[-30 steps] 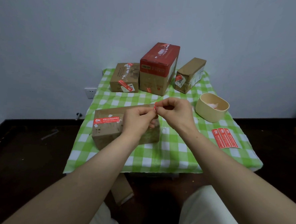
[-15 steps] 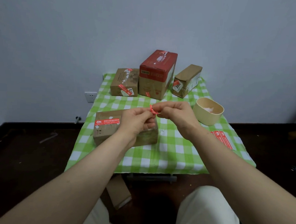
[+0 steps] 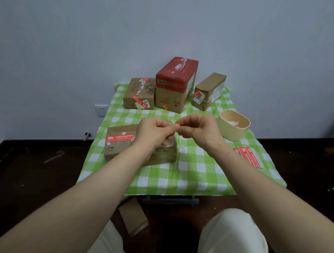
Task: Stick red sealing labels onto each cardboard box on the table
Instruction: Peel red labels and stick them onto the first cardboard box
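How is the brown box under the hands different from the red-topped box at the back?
The brown box lies flat; the red-topped box stands tall. The brown box is brown all over; the red-topped box has a red upper part. The brown box's label crosses its top; the red-topped box shows one low on its front. Both sit on the checked cloth.

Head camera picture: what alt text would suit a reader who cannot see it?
The left hand and right hand pinch a small red label over a cardboard box on a green checked table. Three more boxes stand behind.
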The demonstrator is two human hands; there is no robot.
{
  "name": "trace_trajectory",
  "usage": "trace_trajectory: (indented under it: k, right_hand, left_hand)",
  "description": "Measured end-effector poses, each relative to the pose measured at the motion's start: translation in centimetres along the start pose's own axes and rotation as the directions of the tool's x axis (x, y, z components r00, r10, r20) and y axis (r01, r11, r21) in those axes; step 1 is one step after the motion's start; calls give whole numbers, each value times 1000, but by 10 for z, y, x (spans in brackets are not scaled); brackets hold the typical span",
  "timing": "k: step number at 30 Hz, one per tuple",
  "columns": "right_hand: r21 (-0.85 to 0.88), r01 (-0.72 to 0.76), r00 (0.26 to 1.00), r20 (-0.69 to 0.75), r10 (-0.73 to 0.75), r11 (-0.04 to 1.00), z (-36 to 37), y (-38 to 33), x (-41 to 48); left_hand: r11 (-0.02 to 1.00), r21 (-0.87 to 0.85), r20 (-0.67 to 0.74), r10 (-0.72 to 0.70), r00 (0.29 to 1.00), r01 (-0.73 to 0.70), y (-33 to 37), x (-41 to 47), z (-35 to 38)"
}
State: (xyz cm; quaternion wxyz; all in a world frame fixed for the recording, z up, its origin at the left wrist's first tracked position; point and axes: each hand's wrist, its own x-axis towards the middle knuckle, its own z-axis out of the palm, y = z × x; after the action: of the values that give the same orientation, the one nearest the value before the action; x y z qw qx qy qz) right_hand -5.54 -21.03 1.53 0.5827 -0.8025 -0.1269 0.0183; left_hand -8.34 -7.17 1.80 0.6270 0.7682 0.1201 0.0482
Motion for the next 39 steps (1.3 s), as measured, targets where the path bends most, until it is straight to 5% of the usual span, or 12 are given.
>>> trace_trajectory:
  k: [9, 15, 17, 24, 31, 39]
  right_hand:
    - [336, -108, 994, 32, 103, 936, -13, 3, -1]
    - [3, 117, 993, -23, -117, 993, -22, 12, -3]
    - [10, 146, 986, -84, -145, 989, -25, 15, -1]
    - [317, -68, 983, -143, 118, 946, -40, 34, 6]
    - [260, -142, 958, -207, 199, 955, -64, 50, 20]
    - [85, -285, 828, -481, 290, 955, -123, 85, 78]
  left_hand:
    - [986, -161, 100, -21, 995, 37, 4, 10, 9]
    - [949, -254, 127, -157, 980, 185, 11, 16, 25]
    - [948, -265, 148, -143, 979, 179, 11, 17, 33]
    - [982, -169, 171, -50, 984, 79, 12, 25, 56]
    - [998, 5, 179, -66, 982, 66, 16, 35, 87]
    - [998, 26, 168, -54, 984, 51, 21, 66, 104]
